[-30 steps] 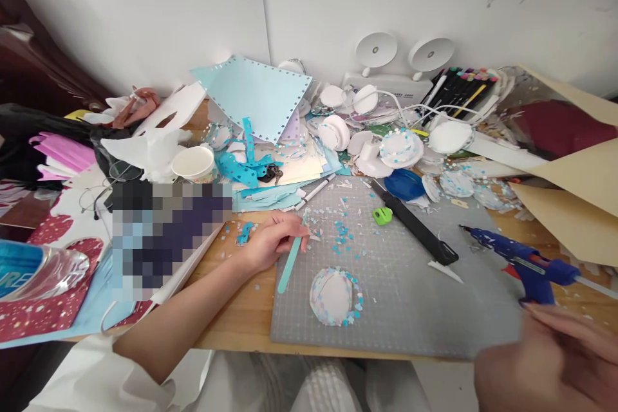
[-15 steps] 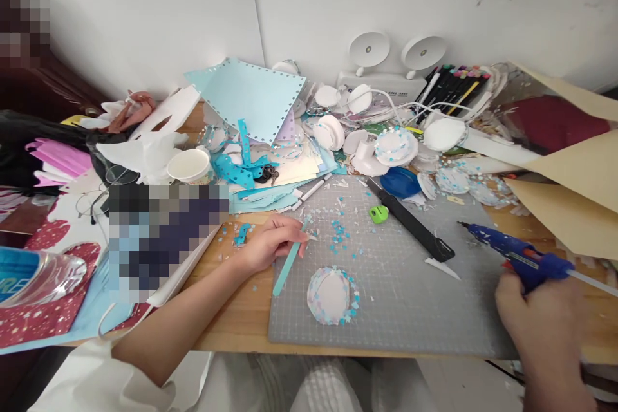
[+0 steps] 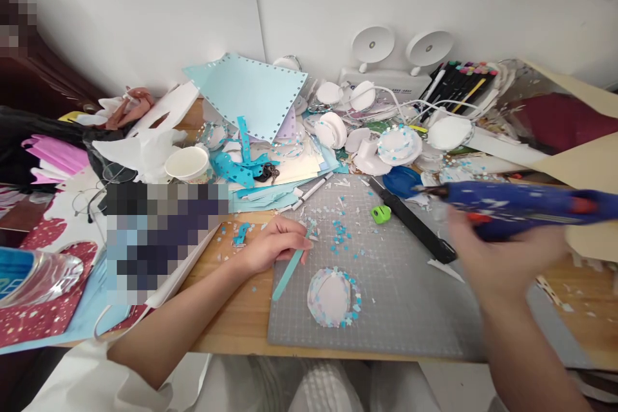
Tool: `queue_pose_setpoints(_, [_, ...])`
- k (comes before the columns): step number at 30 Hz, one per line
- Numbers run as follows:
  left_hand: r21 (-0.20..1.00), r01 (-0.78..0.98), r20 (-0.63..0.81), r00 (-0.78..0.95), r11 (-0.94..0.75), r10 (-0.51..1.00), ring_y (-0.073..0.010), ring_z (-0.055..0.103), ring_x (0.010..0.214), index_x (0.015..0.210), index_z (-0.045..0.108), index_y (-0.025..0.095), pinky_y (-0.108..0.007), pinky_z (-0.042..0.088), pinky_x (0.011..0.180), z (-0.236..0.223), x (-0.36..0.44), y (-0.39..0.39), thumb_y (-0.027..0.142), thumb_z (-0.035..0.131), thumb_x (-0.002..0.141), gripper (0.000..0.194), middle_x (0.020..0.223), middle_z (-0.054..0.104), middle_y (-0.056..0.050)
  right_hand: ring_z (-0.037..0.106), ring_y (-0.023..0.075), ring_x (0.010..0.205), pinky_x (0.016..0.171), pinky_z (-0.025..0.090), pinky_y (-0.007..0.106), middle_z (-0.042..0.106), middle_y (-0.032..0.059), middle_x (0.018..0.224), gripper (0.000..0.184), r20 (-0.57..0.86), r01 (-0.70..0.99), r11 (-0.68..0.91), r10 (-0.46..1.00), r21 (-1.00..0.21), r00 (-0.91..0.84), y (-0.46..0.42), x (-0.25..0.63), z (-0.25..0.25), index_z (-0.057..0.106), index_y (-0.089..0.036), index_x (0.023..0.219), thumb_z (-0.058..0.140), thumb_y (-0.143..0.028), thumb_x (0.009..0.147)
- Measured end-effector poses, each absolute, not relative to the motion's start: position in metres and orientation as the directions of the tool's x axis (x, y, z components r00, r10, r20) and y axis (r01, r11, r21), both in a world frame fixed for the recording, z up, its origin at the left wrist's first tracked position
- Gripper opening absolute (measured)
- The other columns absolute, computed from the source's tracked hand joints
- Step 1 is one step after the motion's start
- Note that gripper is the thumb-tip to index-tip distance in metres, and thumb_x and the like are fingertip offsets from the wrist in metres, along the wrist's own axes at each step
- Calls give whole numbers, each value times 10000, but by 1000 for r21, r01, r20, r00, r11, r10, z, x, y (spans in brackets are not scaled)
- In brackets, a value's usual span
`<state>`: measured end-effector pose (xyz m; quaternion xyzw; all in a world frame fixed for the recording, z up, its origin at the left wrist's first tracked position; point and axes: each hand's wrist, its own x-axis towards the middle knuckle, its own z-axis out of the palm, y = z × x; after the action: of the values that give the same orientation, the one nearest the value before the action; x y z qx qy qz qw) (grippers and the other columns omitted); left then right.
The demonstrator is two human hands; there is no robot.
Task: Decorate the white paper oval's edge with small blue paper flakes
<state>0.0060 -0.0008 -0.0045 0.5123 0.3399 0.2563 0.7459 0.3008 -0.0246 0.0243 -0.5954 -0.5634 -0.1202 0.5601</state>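
Note:
My left hand (image 3: 279,244) pinches a thin light-teal paper strip (image 3: 288,270) over the left edge of the grey cutting mat (image 3: 410,309). On the right, my right hand (image 3: 502,251) is wrapped around a blue hot glue gun (image 3: 521,203), held up above the mat with its nozzle pointing left. A round white paper piece (image 3: 333,297), ringed with small blue and pale stars, lies on the mat to the right of the strip. Small blue star cutouts (image 3: 340,235) and white scraps are scattered just beyond it.
A black cutter-like tool (image 3: 410,219), a green punch (image 3: 380,214) and a blue disc (image 3: 402,181) lie at the mat's far side. Behind are piled decorated white discs (image 3: 400,143) and a teal sheet (image 3: 251,93). A paper cup (image 3: 187,164) and a bottle (image 3: 38,275) stand left.
My right hand has raised the glue gun from the right side of the table and moved it left over the mat. My left hand with the strip has barely moved.

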Motion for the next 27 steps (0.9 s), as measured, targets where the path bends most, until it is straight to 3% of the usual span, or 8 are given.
queue_pose_setpoints(2, [942, -15, -249, 643, 337, 724, -43, 222, 351, 481, 608, 108, -234, 112, 379, -4, 5, -1, 281, 634, 694, 276, 361, 360, 51, 500, 148, 440, 471, 394, 289, 527, 17, 479, 201, 755, 863, 250, 624, -439, 203, -23, 277, 18, 498, -208, 539, 692, -234, 587])
queue_pose_setpoints(4, [941, -2, -255, 653, 337, 714, -47, 232, 355, 498, 621, 109, -234, 122, 383, -3, 5, -1, 287, 629, 700, 269, 361, 353, 53, 448, 128, 365, 417, 364, 271, 463, -10, 387, 269, 692, 870, 263, 712, -417, 117, -25, 259, 9, 433, -221, 459, 649, -274, 611])
queue_pose_setpoints(8, [936, 14, -270, 669, 352, 692, -48, 243, 357, 516, 627, 109, -233, 137, 386, -2, 4, -2, 283, 626, 709, 259, 372, 365, 52, 443, 127, 355, 411, 376, 267, 462, -21, 379, 249, 608, 853, 268, 791, -448, 71, -29, 248, -5, 435, -221, 465, 613, -301, 620])
queue_pose_setpoints(17, [940, 40, -273, 685, 340, 675, -47, 241, 351, 518, 630, 110, -229, 143, 387, -3, 4, -1, 291, 623, 726, 276, 359, 348, 57, 343, 105, 327, 393, 340, 266, 319, -48, 351, 310, 573, 873, 212, 814, -439, 90, -29, 248, -8, 303, -249, 450, 554, -290, 628])
queue_pose_setpoints(27, [942, 17, -253, 694, 335, 674, -41, 244, 344, 519, 635, 108, -226, 144, 379, -3, 4, -1, 254, 615, 729, 256, 363, 351, 57, 362, 108, 335, 392, 337, 263, 352, -41, 359, 310, 580, 875, 242, 813, -419, 52, -29, 249, -13, 299, -254, 482, 564, -278, 642])
